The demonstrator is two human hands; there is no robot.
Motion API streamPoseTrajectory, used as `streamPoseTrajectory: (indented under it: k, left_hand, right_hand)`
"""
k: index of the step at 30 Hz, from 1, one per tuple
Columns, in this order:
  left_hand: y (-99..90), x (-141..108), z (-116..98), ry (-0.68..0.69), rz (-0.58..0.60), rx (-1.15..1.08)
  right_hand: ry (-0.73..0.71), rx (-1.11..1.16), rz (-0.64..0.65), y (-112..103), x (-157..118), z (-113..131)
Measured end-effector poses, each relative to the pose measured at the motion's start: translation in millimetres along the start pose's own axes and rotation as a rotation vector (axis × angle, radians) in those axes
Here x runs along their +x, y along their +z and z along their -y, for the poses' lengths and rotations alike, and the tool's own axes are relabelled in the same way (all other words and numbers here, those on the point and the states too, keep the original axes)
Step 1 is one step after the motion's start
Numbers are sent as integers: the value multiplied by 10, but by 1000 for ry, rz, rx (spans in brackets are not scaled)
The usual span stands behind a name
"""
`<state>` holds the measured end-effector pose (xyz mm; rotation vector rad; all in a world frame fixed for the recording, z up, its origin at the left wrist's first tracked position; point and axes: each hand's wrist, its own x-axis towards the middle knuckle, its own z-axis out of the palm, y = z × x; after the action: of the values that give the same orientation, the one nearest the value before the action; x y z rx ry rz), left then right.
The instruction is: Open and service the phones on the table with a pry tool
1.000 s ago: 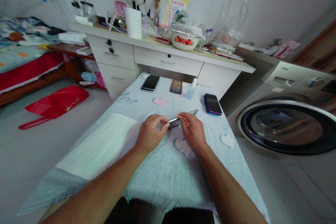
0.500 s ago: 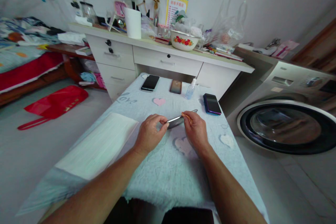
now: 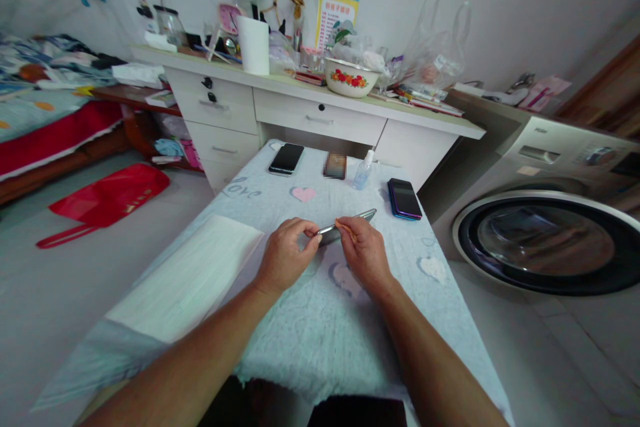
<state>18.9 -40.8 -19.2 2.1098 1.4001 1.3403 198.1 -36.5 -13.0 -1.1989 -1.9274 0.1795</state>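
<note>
My left hand pinches the left end of a thin grey phone-like device, which is tilted on its edge above the cloth-covered table. My right hand is closed around a small orange-tan item, its tip against the device's upper edge. Two dark phones lie farther back, one at the left and one at the right. Between them are a blurred card-like item and a clear spray bottle.
A white folded sheet lies on the table's left side. Behind stands a white desk with a floral bowl and a paper roll. A washing machine is at the right, a red bag on the floor at the left.
My right hand has slid left along the device's edge, nearer my left hand, with the orange-tan item. My left hand keeps its hold on the device.
</note>
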Motion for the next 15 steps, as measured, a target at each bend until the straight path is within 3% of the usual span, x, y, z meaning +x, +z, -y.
streamPoseTrajectory:
  k: [15]
  left_hand:
    - [5,-1,3,3,6,-6]
  right_hand:
    - [-49,37,43,23,-7,37]
